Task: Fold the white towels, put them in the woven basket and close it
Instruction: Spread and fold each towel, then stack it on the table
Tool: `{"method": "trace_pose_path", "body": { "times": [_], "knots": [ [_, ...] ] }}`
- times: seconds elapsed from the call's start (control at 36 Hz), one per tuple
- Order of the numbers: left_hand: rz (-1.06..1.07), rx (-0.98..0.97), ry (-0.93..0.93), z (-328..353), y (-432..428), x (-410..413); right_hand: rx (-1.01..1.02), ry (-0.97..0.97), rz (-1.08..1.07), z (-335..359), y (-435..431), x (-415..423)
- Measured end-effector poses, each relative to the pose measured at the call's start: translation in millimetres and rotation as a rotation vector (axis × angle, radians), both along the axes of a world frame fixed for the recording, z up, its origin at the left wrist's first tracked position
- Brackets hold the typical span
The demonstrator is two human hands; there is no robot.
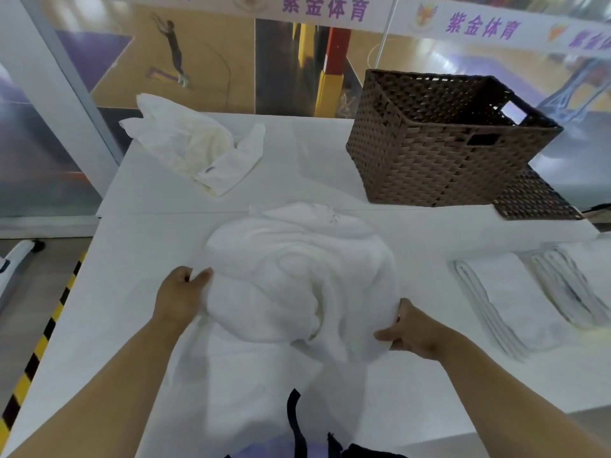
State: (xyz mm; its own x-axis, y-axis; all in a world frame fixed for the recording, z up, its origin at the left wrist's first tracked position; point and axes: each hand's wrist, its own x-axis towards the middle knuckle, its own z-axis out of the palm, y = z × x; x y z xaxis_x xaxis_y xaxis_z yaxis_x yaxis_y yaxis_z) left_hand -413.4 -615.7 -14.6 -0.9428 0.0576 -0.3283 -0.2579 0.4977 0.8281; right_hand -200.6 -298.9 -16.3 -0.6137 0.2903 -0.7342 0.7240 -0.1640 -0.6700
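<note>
A strip of worktop (297, 166) is kept bare between the crumpled towel pile (185, 143) far left and the open-topped woven basket (439, 153) far right. The middle is covered by a bunched towel (297, 276), and the near right is blocked by folded towels (515, 299).

The purple Chinese characters 紫金体育 stand on a white banner (324, 8) that runs along the top of the wall behind the worktop (132, 309). The same four characters, 紫金体育, repeat on the next banner section (482, 26) to the right. A third run of purple characters (590, 39) begins at the right edge, where the frame cuts it off. A winged emblem (426, 15) stands just left of the second wording; any lettering in it is too blurred to read. A small dark tag (209, 170) on the crumpled white towel (185, 140) at the back left is too small to read.
</note>
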Motion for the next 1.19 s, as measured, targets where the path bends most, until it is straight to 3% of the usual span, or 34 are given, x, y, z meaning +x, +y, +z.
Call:
{"method": "trace_pose_path", "body": {
  "times": [0.14, 0.19, 0.31, 0.36, 0.42, 0.5, 0.58, 0.67, 0.83, 0.97, 1.19],
  "knots": [
    [-0.01, -0.001, 0.08, 18, 3, 1, 0.21, 0.038, 0.092, 19, 2, -1],
    [0.026, 0.051, 0.123, 29, 2, 0, 0.19, 0.168, -0.05, 38, 14, -6],
    [0.16, 0.25, 0.162, 51, 2, 4, 0.138, 0.51, -0.562, 81, 42, -7],
    [0.18, 0.313, 0.138, 56, 4, 12, 0.047, 0.6, -0.604, 89, 50, -2],
    [0.157, 0.305, 0.078, 56, 7, 22, 0.037, 0.562, -0.418, 84, 47, 4],
    [0.114, 0.213, 0.01, 50, 14, 41, 0.153, 0.324, -0.17, 62, 32, 18],
    [0.141, 0.169, 0.025, 47, 21, 59, 0.288, 0.218, -0.062, 53, 26, 26],
    [0.168, 0.167, 0.113, 56, 22, 69, 0.391, 0.238, -0.147, 64, 39, 24],
    [0.121, 0.266, 0.282, 100, 14, 57, 0.383, 0.356, -0.226, 135, 76, 10],
    [0.179, 0.239, 0.385, 158, 5, 46, 0.357, 0.586, -0.448, 210, 84, 1],
    [0.176, 0.164, 0.481, 213, 0, 56, 0.457, 0.546, -0.491, 264, 85, -1]
  ]
}}
